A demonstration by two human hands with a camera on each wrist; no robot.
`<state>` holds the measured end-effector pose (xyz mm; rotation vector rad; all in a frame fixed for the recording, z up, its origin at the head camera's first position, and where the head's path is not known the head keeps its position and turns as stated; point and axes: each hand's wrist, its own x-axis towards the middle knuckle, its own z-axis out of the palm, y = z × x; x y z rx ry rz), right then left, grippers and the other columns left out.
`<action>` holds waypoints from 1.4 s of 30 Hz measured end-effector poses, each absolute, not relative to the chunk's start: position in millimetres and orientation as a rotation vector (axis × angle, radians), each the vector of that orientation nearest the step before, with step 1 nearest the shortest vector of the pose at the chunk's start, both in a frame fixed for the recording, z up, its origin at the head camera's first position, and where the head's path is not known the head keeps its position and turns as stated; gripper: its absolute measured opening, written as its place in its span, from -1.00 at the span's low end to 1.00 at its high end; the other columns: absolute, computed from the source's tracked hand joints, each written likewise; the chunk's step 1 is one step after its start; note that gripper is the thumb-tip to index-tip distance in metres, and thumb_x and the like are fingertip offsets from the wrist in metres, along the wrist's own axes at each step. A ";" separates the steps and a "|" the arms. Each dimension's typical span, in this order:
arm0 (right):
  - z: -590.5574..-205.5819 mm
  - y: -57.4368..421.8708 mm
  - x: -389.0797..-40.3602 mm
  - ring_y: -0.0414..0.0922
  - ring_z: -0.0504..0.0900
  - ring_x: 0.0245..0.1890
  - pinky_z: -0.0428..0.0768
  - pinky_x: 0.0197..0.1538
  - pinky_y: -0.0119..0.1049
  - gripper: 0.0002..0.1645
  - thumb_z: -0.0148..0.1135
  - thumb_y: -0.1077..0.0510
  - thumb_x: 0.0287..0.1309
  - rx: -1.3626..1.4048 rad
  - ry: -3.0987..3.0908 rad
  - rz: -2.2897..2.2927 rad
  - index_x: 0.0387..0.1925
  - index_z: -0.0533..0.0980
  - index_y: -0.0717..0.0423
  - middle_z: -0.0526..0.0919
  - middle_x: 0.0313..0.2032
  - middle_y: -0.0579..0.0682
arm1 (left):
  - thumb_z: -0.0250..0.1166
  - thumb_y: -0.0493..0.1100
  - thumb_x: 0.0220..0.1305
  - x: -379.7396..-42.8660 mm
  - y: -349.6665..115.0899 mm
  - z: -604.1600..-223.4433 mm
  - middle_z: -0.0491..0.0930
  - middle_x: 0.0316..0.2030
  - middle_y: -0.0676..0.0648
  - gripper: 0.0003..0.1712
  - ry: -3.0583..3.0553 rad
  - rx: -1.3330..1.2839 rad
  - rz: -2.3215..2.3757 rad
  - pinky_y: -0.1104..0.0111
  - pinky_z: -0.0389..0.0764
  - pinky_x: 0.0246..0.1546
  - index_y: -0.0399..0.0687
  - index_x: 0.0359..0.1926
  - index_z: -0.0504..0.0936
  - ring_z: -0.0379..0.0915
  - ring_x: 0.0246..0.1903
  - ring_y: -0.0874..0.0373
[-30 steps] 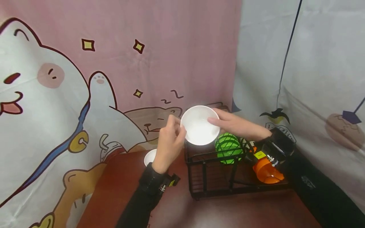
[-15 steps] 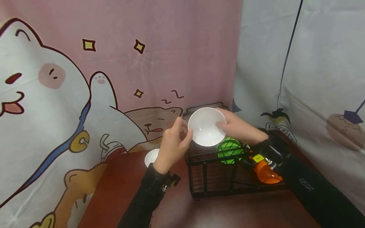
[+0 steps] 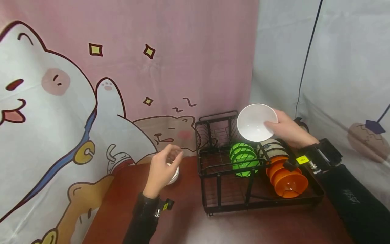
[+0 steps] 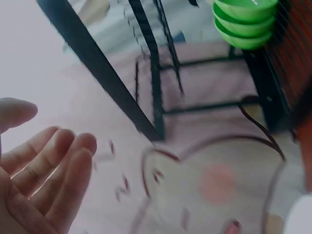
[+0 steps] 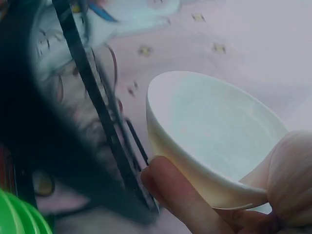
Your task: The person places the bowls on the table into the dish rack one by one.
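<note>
My right hand (image 3: 287, 128) holds a white bowl (image 3: 257, 122) by its right side, thumb inside and fingers beneath. The bowl is tilted, its hollow facing me, above the black dish rack (image 3: 233, 204). In the right wrist view the thumb and fingers pinch the bowl (image 5: 214, 126) near its rim. My left hand (image 3: 163, 167) is apart from it, fingers relaxed and holding nothing, in front of another white bowl (image 3: 173, 178) on the table. The left wrist view has its fingers (image 4: 53, 170) loosely bent around nothing. Part of that second bowl is hidden by the hand.
Several green bowls (image 3: 243, 159) stand in the middle of the rack. To their right are orange bowls (image 3: 289, 183), with grey patterned dishes (image 3: 272, 147) behind. The rack stands on a reddish-brown table (image 3: 189, 223), with a printed pink curtain (image 3: 182, 51) behind it.
The left hand has let go of the white bowl and moved left and down. The right hand has carried that bowl to the right, above the rack, uncovering the green and orange bowls.
</note>
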<state>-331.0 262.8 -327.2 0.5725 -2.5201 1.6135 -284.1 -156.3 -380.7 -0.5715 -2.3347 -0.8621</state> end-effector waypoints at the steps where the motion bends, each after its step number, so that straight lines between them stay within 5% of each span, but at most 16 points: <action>1: -331.5 270.5 -332.8 -0.28 0.57 -0.13 0.63 -0.15 -0.37 -0.40 -0.05 0.28 0.39 0.554 -2.517 1.606 0.41 0.16 0.25 0.45 0.14 0.26 | 0.25 0.04 0.35 -283.9 -165.4 -387.8 0.64 -0.40 0.17 -0.81 -2.348 -0.541 -0.868 0.37 0.62 -0.37 0.14 -0.09 0.62 0.56 -0.38 0.34; 9: -360.0 314.2 -341.2 -0.38 0.55 -0.19 0.67 -0.24 -0.36 -0.41 0.01 0.34 0.34 0.477 -2.450 1.586 0.35 0.16 0.38 0.49 -0.10 -0.33 | 0.33 -0.08 0.29 -283.2 -225.5 -452.7 0.63 -0.14 0.01 -0.45 -2.459 -0.304 -0.935 0.22 0.59 -0.15 0.15 0.27 0.43 0.57 -0.11 0.12; 13: -371.3 325.3 -342.5 -0.40 0.53 -0.19 0.66 -0.25 -0.39 -0.43 0.04 0.35 0.32 0.477 -2.446 1.525 0.31 0.20 0.42 0.48 -0.13 -0.39 | 0.37 -0.12 0.24 -279.3 -246.1 -489.8 0.57 0.03 -0.07 -0.31 -2.518 -0.210 -0.981 0.08 0.56 -0.01 0.08 0.36 0.33 0.50 0.03 0.09; 20: -401.6 333.6 -347.4 -0.24 0.55 -0.23 0.63 -0.29 -0.36 -0.52 0.00 0.30 0.36 0.380 -2.569 1.339 0.28 0.29 0.31 0.49 0.05 0.36 | 0.27 0.09 0.32 -276.3 -275.7 -546.0 0.46 0.20 -0.13 -0.26 -2.622 -0.070 -1.137 -0.11 0.41 0.20 0.08 0.44 0.23 0.38 0.23 -0.06; 26: -422.2 336.0 -347.1 -0.18 0.56 -0.23 0.63 -0.28 -0.31 -0.52 0.02 0.35 0.32 0.374 -2.591 1.363 0.26 0.33 0.24 0.55 0.03 0.32 | 0.29 0.19 0.26 -270.0 -284.0 -577.5 0.34 0.33 -0.19 -0.21 -2.783 -0.095 -1.094 -0.26 0.18 0.24 0.01 0.42 0.30 0.17 0.34 -0.19; 42: -437.8 328.0 -348.9 0.20 0.57 -0.07 0.58 -0.23 -0.25 -0.51 -0.08 0.37 0.33 0.286 -2.738 1.257 0.27 0.33 0.23 0.53 0.09 0.37 | 0.47 0.16 0.05 -260.9 -281.8 -589.4 0.33 0.38 -0.15 -0.09 -2.855 -0.240 -0.851 -0.31 0.16 0.21 0.00 0.38 0.38 0.17 0.34 -0.24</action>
